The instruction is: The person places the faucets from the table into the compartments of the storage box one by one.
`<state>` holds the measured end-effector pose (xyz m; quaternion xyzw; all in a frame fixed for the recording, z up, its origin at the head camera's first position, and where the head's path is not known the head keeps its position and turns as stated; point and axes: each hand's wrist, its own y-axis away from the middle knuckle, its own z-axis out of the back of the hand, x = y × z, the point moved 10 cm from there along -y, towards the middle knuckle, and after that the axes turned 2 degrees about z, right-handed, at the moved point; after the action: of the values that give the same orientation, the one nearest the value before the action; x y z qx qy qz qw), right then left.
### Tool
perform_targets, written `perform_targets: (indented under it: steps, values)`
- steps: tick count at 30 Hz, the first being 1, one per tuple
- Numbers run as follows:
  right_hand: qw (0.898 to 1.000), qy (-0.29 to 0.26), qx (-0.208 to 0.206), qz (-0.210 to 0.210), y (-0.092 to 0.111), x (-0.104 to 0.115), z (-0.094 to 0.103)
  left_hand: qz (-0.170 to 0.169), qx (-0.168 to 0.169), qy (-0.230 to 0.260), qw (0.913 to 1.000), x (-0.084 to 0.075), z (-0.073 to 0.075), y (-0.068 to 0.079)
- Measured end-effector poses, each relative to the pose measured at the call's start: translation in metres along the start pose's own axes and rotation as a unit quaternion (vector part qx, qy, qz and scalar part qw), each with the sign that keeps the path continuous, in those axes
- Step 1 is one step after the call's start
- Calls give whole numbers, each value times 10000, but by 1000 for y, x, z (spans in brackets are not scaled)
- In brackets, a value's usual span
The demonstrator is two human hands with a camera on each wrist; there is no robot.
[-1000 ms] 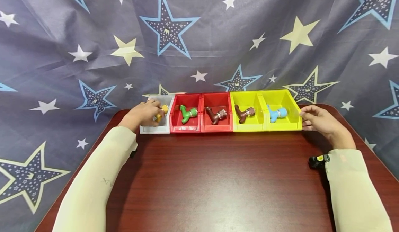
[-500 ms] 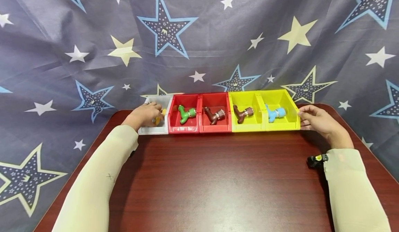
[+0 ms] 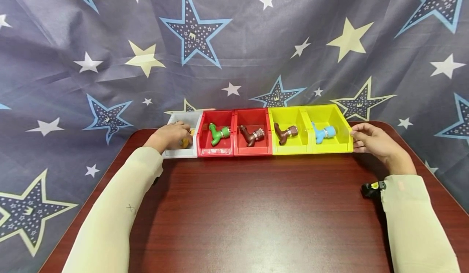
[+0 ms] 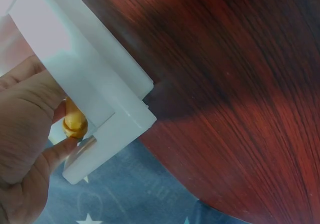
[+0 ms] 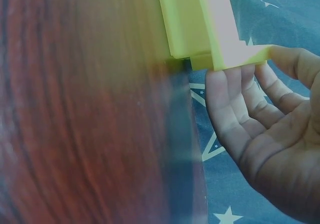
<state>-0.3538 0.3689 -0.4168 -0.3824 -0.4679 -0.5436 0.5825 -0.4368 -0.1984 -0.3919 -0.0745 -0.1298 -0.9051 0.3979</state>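
Observation:
My left hand (image 3: 170, 136) reaches into the white bin (image 3: 180, 153) at the row's left end. Its fingers and thumb hold a yellow plastic tap (image 4: 75, 119), mostly hidden by the hand and the bin wall. At the other end, my right hand (image 3: 377, 142) touches the outer side of the rightmost yellow bin (image 3: 346, 147), fingers fairly straight. In the right wrist view its fingertips (image 5: 216, 78) meet the yellow wall, with the thumb at the rim. A green tap (image 3: 219, 134) lies in the red bin (image 3: 216, 152) beside the white one.
Brown taps lie in the second red bin (image 3: 253, 150) and the first yellow bin (image 3: 291, 149); a light blue tap (image 3: 324, 133) lies in the rightmost one. The bins stand side by side on a dark red wooden table (image 3: 256, 208). Behind hangs a star-patterned grey cloth (image 3: 234, 40).
The left hand has shifted slightly within the white bin, and the yellow tap sits lower and more hidden. The right hand stays at the yellow bin. The head view has shifted slightly.

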Motion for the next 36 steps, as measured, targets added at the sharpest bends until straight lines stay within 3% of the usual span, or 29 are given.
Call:
perform_targets:
  steps: [11, 15, 24, 30, 36]
  values:
    - [9999, 148, 60, -60, 0, -1, -2, 268, 462, 482, 9974, 4, -2, 2]
    - [9997, 211, 71, -62, -2, 0, -3, 386, 451, 422, 9973, 7, -4, 4]
    - [9996, 263, 118, -26, -4, 1, -4, 437, 148, 246, 9986, 4, 0, 8]
    - [9997, 213, 122, -76, -2, 1, 0, 668, -157, 593, 9959, -1, 13, 9]
    - [9985, 548, 7, -32, 3, 6, 10, 768, -504, 619, 9938, -7, 25, 6]
